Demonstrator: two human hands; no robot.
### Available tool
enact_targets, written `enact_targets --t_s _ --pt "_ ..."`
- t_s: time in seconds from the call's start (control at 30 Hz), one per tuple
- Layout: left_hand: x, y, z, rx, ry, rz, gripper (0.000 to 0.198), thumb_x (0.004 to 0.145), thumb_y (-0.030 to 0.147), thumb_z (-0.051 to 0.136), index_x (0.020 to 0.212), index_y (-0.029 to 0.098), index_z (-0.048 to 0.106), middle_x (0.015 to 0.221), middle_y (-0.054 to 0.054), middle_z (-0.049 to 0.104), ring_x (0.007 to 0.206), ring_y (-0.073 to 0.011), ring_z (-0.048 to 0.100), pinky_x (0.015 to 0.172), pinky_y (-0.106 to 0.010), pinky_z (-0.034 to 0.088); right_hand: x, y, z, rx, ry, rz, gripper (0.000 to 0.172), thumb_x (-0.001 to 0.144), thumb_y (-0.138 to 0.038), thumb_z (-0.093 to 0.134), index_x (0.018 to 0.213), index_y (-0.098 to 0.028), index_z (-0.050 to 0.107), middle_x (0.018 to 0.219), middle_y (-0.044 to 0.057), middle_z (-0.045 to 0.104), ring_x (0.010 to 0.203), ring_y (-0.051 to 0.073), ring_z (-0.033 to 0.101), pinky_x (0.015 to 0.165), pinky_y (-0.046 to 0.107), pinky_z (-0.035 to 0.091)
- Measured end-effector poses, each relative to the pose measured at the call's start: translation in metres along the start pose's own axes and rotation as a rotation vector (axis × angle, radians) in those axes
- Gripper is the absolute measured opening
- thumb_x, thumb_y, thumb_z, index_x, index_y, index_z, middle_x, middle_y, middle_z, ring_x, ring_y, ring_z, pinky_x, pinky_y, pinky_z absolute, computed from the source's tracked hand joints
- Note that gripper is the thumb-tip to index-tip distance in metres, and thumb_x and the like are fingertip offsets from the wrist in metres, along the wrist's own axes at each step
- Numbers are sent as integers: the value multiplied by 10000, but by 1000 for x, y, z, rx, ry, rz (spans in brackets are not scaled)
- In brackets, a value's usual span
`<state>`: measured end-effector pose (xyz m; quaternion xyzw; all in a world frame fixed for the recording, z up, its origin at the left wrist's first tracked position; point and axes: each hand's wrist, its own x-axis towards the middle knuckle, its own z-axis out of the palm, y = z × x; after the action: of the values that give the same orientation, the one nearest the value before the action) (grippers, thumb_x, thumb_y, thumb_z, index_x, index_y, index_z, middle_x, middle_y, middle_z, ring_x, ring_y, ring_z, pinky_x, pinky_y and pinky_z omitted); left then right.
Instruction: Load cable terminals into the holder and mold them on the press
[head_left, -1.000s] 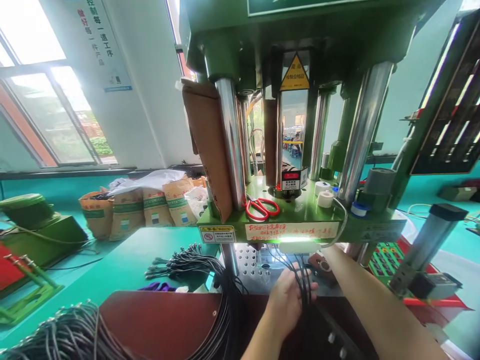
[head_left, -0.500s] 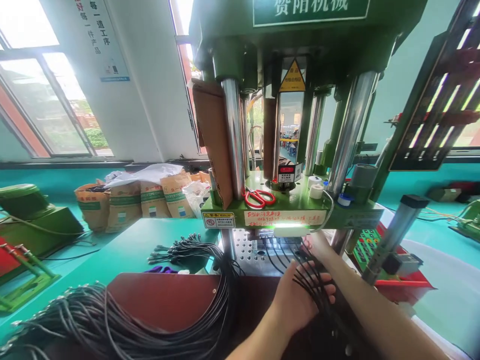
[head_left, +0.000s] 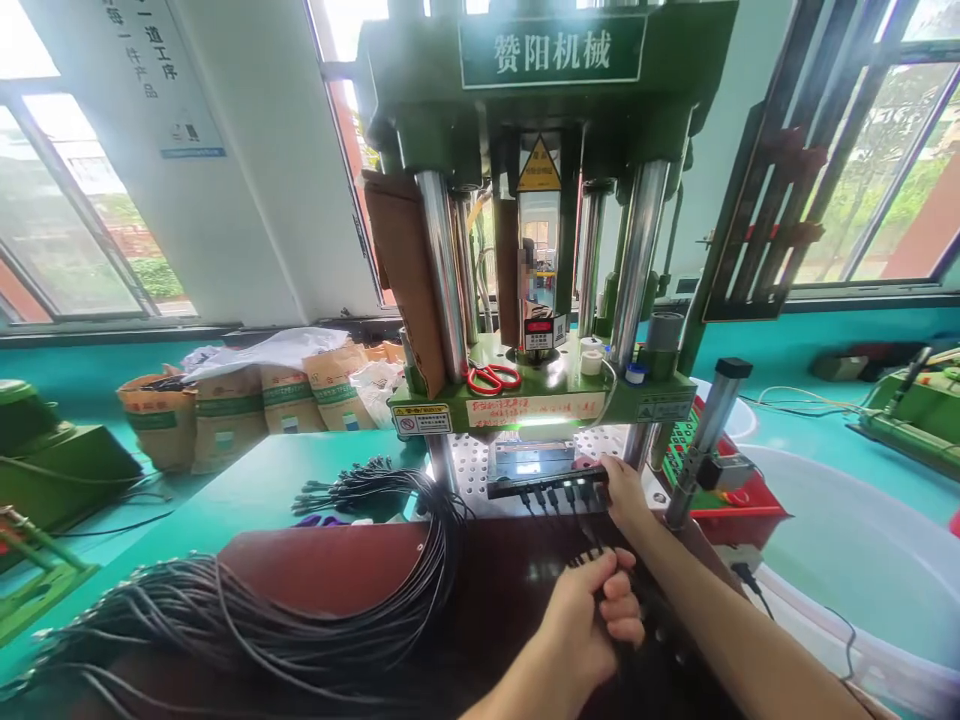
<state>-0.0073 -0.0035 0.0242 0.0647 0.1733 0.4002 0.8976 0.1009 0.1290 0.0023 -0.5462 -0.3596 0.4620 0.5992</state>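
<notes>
My left hand (head_left: 592, 612) is closed in a fist around several thin black cables, in front of the green press. Their upper ends lead to small black plugs (head_left: 551, 497) along a dark bar (head_left: 525, 485). This bar lies across the front of the press's metal mould plate (head_left: 531, 458). My right hand (head_left: 624, 488) grips the bar's right end, its fingers partly hidden. A large bundle of black cables (head_left: 390, 625) curves over the brown board to the left of my hands.
Red-handled scissors (head_left: 493, 378) and a white tape roll (head_left: 591, 362) lie on the press's ledge (head_left: 525, 408). A square metal post (head_left: 709, 425) stands right of my right arm. Beyond it are a red control box (head_left: 739, 515) and a large white tub (head_left: 847, 540). Paper sacks (head_left: 285, 400) stand behind the table.
My left hand has closed around the cables and drawn closer to me. The dark bar with the plugs now shows in front of the mould, my right hand at its end. The view has shifted.
</notes>
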Motion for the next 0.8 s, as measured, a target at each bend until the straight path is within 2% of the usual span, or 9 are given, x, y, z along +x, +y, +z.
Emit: enact_targets --t_s 0.2,0.3,0.4,0.5,0.53,0.6,0.63,0.7,0.8 --pt "-37 -34 6 184 -166 -53 152 719 263 628 766 125 587 472 51 363 366 -38 242 388 -184 147 4 4 -15 10 36 30 237 893 -348 460 772 -151 512 509 -91 441 329 30 334 309 155 229" --pt "-50 -9 12 163 -165 90 174 742 286 622 787 121 587 477 59 357 370 -39 272 385 -184 184 1 7 -30 -8 44 22 183 850 -316 468 735 -175 494 448 -76 459 316 60 374 296 168 222" --pt "-72 62 25 141 -113 361 116 814 207 533 785 98 563 498 72 324 397 -26 306 409 -158 245 -3 16 -51 -49 49 33 133 789 -310 466 707 -208 490 395 -44 482 309 98 399 282 191 237" --pt "-101 161 33 141 -15 787 191 871 121 375 749 104 522 505 75 310 398 -19 322 409 -136 273 -7 27 -71 -98 40 61 102 752 -331 472 728 -232 487 407 -30 502 332 121 441 293 204 277" --pt "-111 195 32 157 74 942 211 872 106 352 724 111 503 498 79 301 389 -17 313 401 -132 270 -8 31 -77 -112 26 69 108 741 -348 481 736 -240 481 427 -24 518 354 129 466 308 212 306" --pt "-125 254 21 207 426 1253 206 859 100 357 692 132 473 481 87 293 367 -16 293 393 -133 280 -10 37 -88 -146 -35 74 158 702 -394 525 735 -248 474 495 -4 568 420 146 521 355 234 371" --pt "-129 277 11 194 523 1315 221 862 102 334 677 147 446 469 92 276 351 -17 272 384 -131 272 -11 39 -94 -172 -80 69 191 672 -409 561 735 -247 482 532 5 589 445 151 535 379 247 394" --pt "-131 308 -14 174 674 1359 258 864 89 283 638 167 380 447 101 228 324 -21 228 360 -126 243 -11 42 -105 -256 -174 54 248 603 -404 629 757 -238 530 511 -5 576 413 150 508 382 264 388" --pt "-120 323 -59 184 877 1320 254 858 143 370 612 182 324 442 108 260 320 -17 249 357 -124 260 -8 42 -118 -449 -242 21 311 553 -396 636 802 -215 600 323 -75 409 258 131 344 300 262 259"
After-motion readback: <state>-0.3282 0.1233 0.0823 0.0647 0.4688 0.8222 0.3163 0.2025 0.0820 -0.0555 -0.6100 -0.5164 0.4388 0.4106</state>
